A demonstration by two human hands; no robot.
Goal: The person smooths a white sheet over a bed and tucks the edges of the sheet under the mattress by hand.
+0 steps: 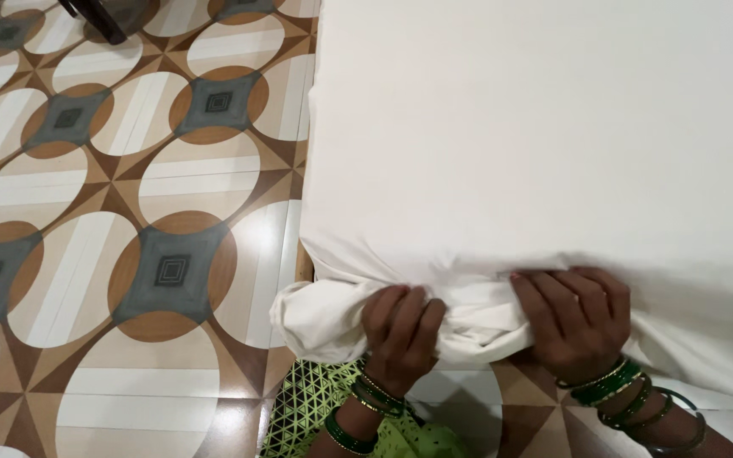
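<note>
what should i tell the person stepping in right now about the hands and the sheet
Left hand: closed around the bunched edge of the white sheet, near its loose corner that hangs off the side.
Right hand: also gripping the gathered edge, fingers curled over the fold.
Sheet: spread flat and smooth across the bed over most of the view; only the near edge is rolled and crumpled between the two hands.
Done: the far part lies flat.
Left: the near edge and corner are not yet laid flat or tucked in.
Patterned floor tiles lie to the left of the bed.
</note>
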